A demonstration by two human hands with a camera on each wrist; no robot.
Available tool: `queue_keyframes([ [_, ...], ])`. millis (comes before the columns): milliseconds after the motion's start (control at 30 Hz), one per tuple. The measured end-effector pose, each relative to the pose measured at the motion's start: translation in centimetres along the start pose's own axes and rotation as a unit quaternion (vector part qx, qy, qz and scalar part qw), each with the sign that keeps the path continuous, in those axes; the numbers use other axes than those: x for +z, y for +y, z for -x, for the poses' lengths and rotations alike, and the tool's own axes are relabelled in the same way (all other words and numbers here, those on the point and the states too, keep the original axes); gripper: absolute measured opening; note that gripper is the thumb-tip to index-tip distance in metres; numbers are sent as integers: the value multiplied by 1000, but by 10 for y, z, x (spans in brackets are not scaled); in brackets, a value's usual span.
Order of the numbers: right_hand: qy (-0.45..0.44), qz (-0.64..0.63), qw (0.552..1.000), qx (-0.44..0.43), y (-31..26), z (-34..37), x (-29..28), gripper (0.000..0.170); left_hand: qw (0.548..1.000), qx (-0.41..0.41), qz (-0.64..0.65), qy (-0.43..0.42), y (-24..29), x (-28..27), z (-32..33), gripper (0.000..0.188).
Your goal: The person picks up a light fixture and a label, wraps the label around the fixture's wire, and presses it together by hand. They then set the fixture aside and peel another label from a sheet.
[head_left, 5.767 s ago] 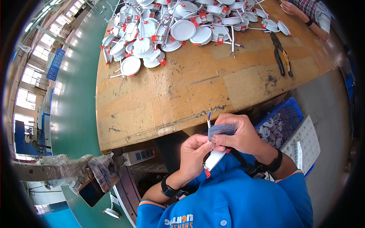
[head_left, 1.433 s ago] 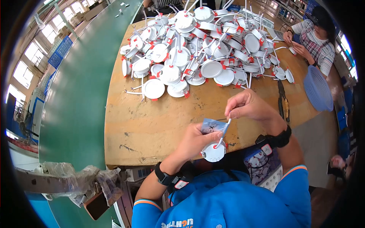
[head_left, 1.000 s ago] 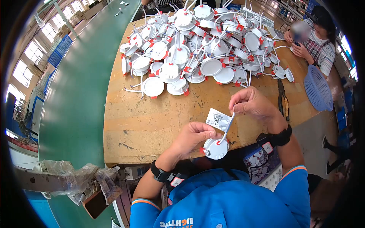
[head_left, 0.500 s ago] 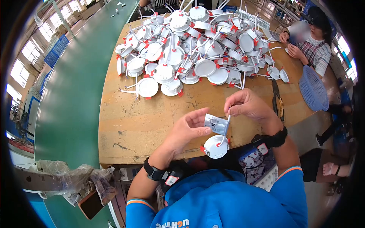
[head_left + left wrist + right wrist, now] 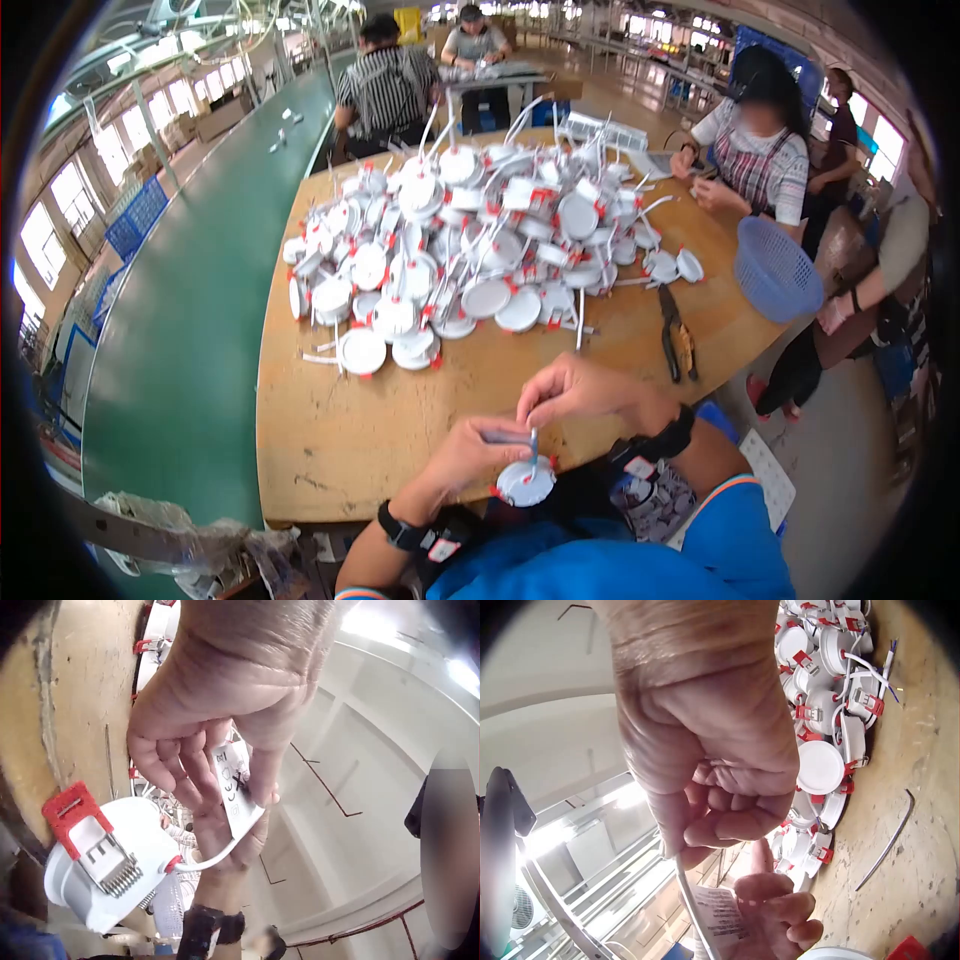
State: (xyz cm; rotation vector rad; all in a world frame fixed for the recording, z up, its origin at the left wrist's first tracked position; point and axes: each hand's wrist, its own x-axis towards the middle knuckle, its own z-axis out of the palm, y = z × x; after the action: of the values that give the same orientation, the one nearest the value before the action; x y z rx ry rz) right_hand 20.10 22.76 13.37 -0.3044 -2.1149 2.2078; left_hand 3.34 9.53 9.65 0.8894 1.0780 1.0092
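Above the lamp (image 5: 515, 488), your left grip (image 5: 466, 456) pinches the label (image 5: 233, 780), seemingly attached but perhaps unpressed; your right grip (image 5: 582, 390) pinches the cable (image 5: 692, 904).

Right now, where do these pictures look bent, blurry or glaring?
Head: the belt bows, corners go black, and the lamp pile looks soft; left wrist: lights flare at upper right; right wrist: lights flare at left, fine print on the label unreadable.
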Motion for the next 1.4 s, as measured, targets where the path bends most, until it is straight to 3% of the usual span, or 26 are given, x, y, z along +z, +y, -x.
queue_keyframes([
  [167, -21, -12, 1000, -8, 6, -2, -2, 14, 1000, 8, -10, -12, -3, 0, 0, 12],
  [400, -36, 17, 998, -42, 5, 4, 2, 12, 997, 45, -46, -37, -7, -2, 4, 12],
  [567, -42, -20, 998, -40, 10, 11, -4, 14, 993, -21, -112, -8, 7, 11, 5, 12],
  [667, -35, -38, 998, -38, 15, 17, -12, 16, 999, -19, 27, -21, -16, 11, -9, 16],
  [700, -30, -45, 997, -46, 16, 21, -14, 16, 999, 6, 12, -34, 2, 28, -2, 28],
  [800, -21, -53, 996, -66, 17, 26, -20, 16, 992, 13, 127, -13, -12, 35, -14, 19],
  [900, -10, -30, 997, -71, 17, 34, -28, 15, 995, -14, 95, 36, -11, 48, -16, 12],
  [1067, -10, -1, 998, -66, 24, 45, -47, 14, 995, -20, 93, 43, -12, 59, -31, 11],
  [1267, -13, -37, 997, -64, 29, 51, -61, 15, 991, -39, 92, 86, -27, 66, -46, 11],
  [1400, -18, -39, 993, -107, 32, 52, -62, 15, 991, -46, 70, 104, -14, 75, -42, 12],
])
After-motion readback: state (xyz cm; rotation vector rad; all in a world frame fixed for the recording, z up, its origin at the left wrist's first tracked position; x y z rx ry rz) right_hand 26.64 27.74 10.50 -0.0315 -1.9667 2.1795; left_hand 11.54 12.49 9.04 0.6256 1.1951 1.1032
